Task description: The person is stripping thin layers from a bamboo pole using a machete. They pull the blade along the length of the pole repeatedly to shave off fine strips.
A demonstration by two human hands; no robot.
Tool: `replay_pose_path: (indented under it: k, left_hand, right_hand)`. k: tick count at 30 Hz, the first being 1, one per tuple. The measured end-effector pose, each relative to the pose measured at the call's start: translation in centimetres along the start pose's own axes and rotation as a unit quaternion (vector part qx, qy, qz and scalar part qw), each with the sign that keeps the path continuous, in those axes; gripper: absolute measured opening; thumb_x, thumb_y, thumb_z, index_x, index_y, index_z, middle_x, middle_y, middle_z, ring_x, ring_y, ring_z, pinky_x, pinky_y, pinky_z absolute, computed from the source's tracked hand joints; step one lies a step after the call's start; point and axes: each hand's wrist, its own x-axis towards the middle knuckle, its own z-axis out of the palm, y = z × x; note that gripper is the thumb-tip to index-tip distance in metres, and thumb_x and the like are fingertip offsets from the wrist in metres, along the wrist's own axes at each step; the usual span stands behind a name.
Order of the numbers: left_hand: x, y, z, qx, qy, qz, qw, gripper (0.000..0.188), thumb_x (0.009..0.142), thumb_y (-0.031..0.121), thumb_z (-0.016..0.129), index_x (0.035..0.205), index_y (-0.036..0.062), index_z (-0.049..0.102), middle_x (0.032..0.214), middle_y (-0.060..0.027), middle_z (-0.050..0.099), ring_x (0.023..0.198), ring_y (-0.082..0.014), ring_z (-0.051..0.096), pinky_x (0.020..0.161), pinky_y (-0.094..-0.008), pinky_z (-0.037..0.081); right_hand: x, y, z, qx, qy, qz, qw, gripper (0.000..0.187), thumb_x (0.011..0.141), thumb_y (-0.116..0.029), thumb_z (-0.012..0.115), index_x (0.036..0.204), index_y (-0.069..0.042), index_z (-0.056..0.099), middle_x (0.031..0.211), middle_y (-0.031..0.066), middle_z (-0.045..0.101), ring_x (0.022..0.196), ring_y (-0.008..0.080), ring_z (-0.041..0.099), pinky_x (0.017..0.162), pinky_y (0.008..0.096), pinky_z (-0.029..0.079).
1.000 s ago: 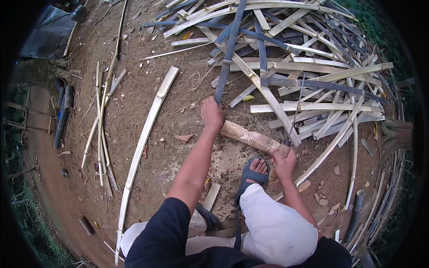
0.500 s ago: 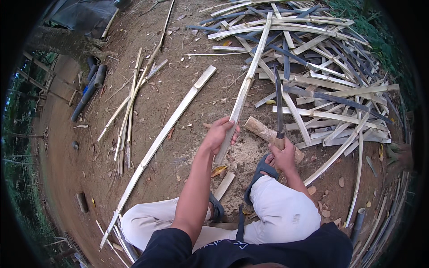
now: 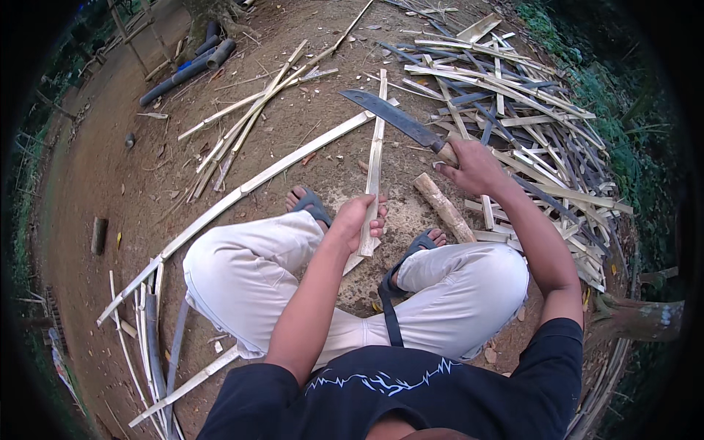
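Left hand (image 3: 357, 224): fingers (image 3: 378, 222) curled around 1 straight, flat, pale split-bamboo strip (image 3: 375, 158), near its lower end; strip extends forward. Right hand (image 3: 473, 167): fingers wrapped around the wooden handle (image 3: 446, 153) of 1 machete (image 3: 418, 133). Its dark metal blade (image 3: 392, 115) crosses the strip in view; contact cannot be determined. A rough, cylindrical log (image 3: 444, 208) lies on bare soil (image 3: 110, 169) beside tangled split bamboo (image 3: 513, 95).
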Motion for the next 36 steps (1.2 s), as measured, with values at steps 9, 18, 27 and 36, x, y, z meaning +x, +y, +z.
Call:
replay_pose_path:
  k: [9,18,27,36]
  left_hand:
    - [-9.2,2.8,-4.8,-0.102,-0.140,0.057,0.983,0.024,0.100,0.013,0.043,0.122,0.0015,0.042,0.095,-0.0115,0.056,0.059,-0.0121,0.048,0.040,-0.0228,0.039]
    - [-20.1,8.7,-6.1,0.092,-0.023,0.262,0.960,0.062,0.102,0.043,0.035,0.135,-0.0099,0.037,0.106,-0.0369,0.058,0.052,-0.0212,0.057,0.047,-0.0380,0.062]
    - [-20.8,7.8,-10.0,0.054,0.095,0.608,0.786,0.071,0.102,0.060,0.027,0.104,-0.0033,0.059,0.076,-0.0202,0.062,0.058,-0.0203,0.058,0.053,-0.0387,0.056]
    - [-15.0,10.3,-2.9,-0.053,0.184,0.795,0.576,0.023,0.101,0.033,0.037,0.086,0.0159,0.039,0.055,-0.0008,0.034,0.049,-0.0149,0.038,0.052,-0.0309,0.040]
  right_hand:
    - [-3.0,-10.1,-0.5,0.017,-0.055,-0.087,0.995,0.032,0.092,-0.025,0.062,0.106,0.001,0.049,0.097,0.0250,0.065,0.092,0.0431,0.064,0.080,0.0514,0.049]
    - [-2.7,-15.1,5.8,0.193,-0.040,-0.055,0.979,0.036,0.091,-0.026,0.062,0.110,0.003,0.050,0.097,0.0266,0.064,0.091,0.0440,0.064,0.080,0.0506,0.049]
    - [-2.5,-19.0,11.9,0.385,0.059,-0.046,0.920,0.040,0.090,-0.026,0.066,0.117,0.002,0.053,0.088,0.0242,0.067,0.081,0.0424,0.066,0.072,0.0479,0.052]
    - [-3.1,-20.5,10.0,0.369,0.117,-0.098,0.917,0.044,0.089,-0.030,0.069,0.113,0.004,0.055,0.089,0.0216,0.066,0.079,0.0389,0.067,0.069,0.0449,0.053]
